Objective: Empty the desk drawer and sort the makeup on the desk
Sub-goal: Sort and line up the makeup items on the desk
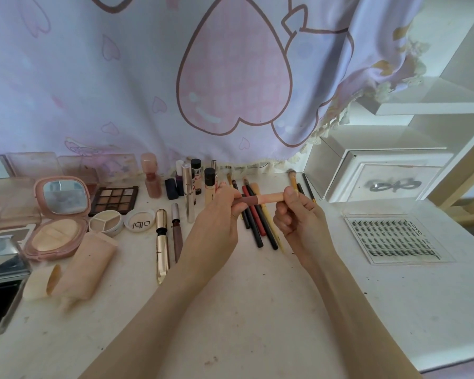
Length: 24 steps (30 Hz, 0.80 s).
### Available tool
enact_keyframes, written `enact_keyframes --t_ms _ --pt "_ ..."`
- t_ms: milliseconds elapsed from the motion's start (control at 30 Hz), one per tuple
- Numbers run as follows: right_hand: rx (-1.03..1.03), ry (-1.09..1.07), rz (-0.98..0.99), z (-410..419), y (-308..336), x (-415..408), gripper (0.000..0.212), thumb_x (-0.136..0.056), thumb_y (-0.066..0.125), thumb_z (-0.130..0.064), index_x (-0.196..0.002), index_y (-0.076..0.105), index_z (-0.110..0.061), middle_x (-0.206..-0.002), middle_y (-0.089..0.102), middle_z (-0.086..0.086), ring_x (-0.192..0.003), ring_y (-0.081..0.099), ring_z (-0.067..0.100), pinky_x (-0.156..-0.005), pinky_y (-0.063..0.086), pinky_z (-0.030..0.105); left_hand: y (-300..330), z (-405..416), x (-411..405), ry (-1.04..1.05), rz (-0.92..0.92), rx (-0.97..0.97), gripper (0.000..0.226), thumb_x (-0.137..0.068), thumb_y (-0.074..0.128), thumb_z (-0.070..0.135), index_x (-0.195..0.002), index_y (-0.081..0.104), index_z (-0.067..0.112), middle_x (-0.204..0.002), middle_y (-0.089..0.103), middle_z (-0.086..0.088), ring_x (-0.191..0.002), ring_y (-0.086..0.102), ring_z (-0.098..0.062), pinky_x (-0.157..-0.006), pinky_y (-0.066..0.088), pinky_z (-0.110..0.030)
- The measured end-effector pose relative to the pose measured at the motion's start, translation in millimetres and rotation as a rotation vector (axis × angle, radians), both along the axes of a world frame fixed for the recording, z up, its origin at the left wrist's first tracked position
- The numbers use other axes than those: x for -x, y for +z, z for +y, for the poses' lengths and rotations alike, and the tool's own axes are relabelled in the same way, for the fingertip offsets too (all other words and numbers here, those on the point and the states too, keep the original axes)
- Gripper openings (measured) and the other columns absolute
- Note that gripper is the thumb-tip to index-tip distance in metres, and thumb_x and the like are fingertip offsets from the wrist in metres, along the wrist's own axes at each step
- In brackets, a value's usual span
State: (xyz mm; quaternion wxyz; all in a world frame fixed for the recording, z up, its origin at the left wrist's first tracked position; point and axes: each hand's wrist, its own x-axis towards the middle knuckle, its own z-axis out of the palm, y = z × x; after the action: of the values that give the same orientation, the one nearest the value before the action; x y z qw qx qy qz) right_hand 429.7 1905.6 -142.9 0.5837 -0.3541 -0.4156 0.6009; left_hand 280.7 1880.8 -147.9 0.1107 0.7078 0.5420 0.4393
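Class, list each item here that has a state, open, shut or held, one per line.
Powder compact: open, lid up.
Eyeshadow palette: open.
Concealer pot: open, lid beside it.
Two-tone stick: held at both ends.
Left hand: gripping stick.
Right hand: gripping stick.

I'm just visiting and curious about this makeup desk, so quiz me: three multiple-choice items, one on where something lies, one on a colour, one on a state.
1. Where is the false-lash tray?
A. Right part of the desk
B. Beside the round mirror
C. Under the pencils

2. What colours is the two-tone stick held in both hands?
A. Green and white
B. Brown and peach
C. Black and gold

3. The pink powder compact is:
A. Shut
B. Upside down
C. Open

Answers: 1 A, the tray lies alone right of the right hand. 2 B, brown towards the left hand, peach towards the right. 3 C, its mirror lid stands raised.
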Motion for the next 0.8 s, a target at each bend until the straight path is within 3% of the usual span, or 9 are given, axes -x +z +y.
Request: enact_keyframes --t_ms 200,300,367,433,533,667,800 --pt "-0.057 0.006 -0.039 2 -3 -2 0.027 -0.096 0.046 -0.015 -0.073 0.055 -0.006 -0.055 0.041 0.000 -0.046 0.029 0.008 -0.044 0.026 0.017 -3 1 8 -0.024 0.113 0.013 0.021 -0.096 0.030 0.032 -0.092 0.046 0.019 -0.064 0.038 0.012 -0.050 0.035 -0.006 -0.046 0.027 -0.019" --pt "-0.118 0.021 -0.077 2 -3 -5 0.022 -0.095 0.044 -0.013 -0.085 0.060 -0.002 -0.057 0.036 0.001 -0.050 0.027 0.010 -0.047 0.025 0.018 -1 0 7 -0.046 0.056 0.052 0.050 -0.091 0.021 0.038 -0.110 0.055 0.005 -0.056 0.035 0.011 -0.047 0.033 -0.007 -0.049 0.035 -0.021" --pt "-0.120 0.014 -0.070 3 -3 -5 0.021 -0.094 0.045 -0.013 -0.087 0.060 -0.001 -0.058 0.036 0.001 -0.052 0.027 0.011 -0.048 0.025 0.018 1 -2 5 -0.063 0.026 0.097 0.055 -0.091 0.019 0.040 -0.111 0.055 0.003 -0.054 0.034 0.010 -0.046 0.034 -0.008 -0.053 0.037 -0.020" --pt "-0.084 0.000 -0.038 2 -3 -4 0.020 -0.094 0.047 -0.014 -0.083 0.060 -0.003 -0.059 0.037 0.003 -0.051 0.027 0.012 -0.048 0.023 0.020 2 -3 3 -0.076 0.006 0.139 0.042 -0.095 0.022 0.038 -0.101 0.055 0.013 -0.056 0.037 0.010 -0.047 0.038 -0.007 -0.052 0.036 -0.017" --pt "-0.029 -0.014 -0.003 3 -1 -5 0.023 -0.095 0.049 -0.015 -0.075 0.058 -0.006 -0.059 0.038 0.004 -0.051 0.027 0.012 -0.047 0.022 0.022 1 -1 2 -0.099 -0.055 0.112 0.008 -0.094 0.044 0.029 -0.102 0.044 0.029 -0.061 0.039 0.009 -0.053 0.042 0.000 -0.052 0.036 -0.014" --pt "0.032 -0.008 0.023 2 1 -7 0.025 -0.094 0.051 -0.017 -0.071 0.055 -0.009 -0.056 0.042 0.001 -0.049 0.029 0.012 -0.048 0.024 0.022 2 -3 7 -0.088 -0.089 0.012 0.006 -0.092 0.045 0.030 -0.092 0.043 0.024 -0.057 0.036 0.009 -0.051 0.042 -0.007 -0.046 0.034 -0.017" --pt "0.031 0.016 0.036 1 0 -5 0.022 -0.094 0.051 -0.014 -0.075 0.059 -0.006 -0.056 0.043 0.000 -0.048 0.031 0.011 -0.046 0.024 0.021 2 1 11 -0.031 0.039 0.145 0.029 -0.095 0.030 0.035 -0.077 0.047 0.021 -0.060 0.036 0.007 -0.041 0.038 -0.006 -0.045 0.031 -0.015"
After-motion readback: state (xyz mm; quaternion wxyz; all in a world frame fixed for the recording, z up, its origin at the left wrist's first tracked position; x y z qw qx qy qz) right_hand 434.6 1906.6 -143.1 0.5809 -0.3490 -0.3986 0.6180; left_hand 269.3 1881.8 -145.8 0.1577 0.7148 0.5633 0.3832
